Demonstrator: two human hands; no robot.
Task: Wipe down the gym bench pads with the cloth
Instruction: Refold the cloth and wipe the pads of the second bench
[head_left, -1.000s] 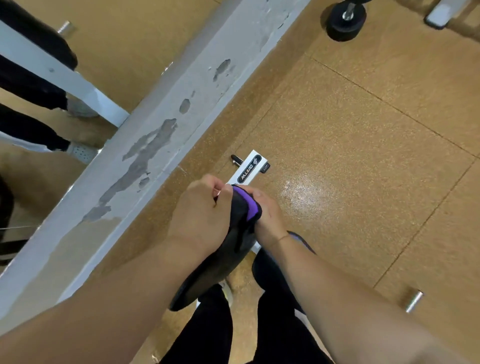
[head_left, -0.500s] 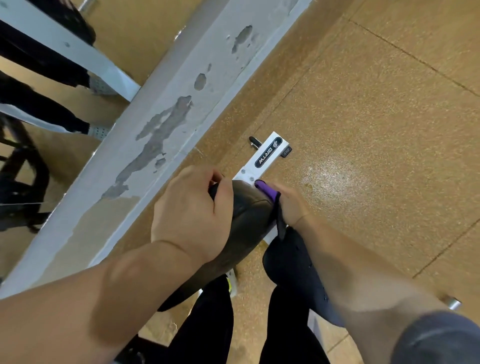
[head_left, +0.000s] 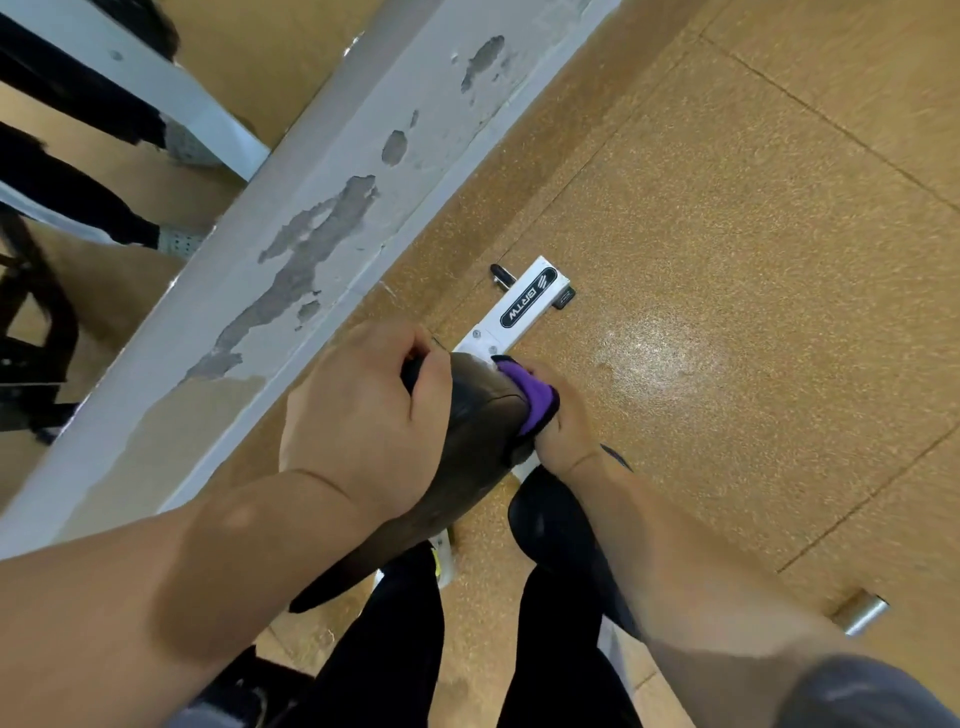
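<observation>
**BENCH PAD GRIPPED, CLOTH PRESSED TO ITS EDGE**

Nearest the camera, two bare forearms are seen reaching fwd over legs in black trousers (head_left: 389, 649). The black bench pad (head_left: 478, 415) is tilted up from lower left to its rounded top end at centre frame. It is gripped by the L hand (head_left: 363, 410): fingers are curled over the pad's far edge, thumb laid on the near face. A purple cloth (head_left: 530, 397) is held bunched in the R hand (head_left: 566, 428), fingers clamped round it, and is pressed against the pad's right edge near the top. Below the R wrist a second black rounded shape (head_left: 550, 519) is seen; what it is can't be told. Just beyond the hands, the bench's white frame bar (head_left: 524, 306), w/ a black oval label, is seen lying on the speckled tan floor (head_left: 727, 312). A short metal stub (head_left: 860, 613) is seen at lower right, well apart. Further back, a white wall base (head_left: 322, 223) w/ flaking paint is seen running diagonally across the frame.
</observation>
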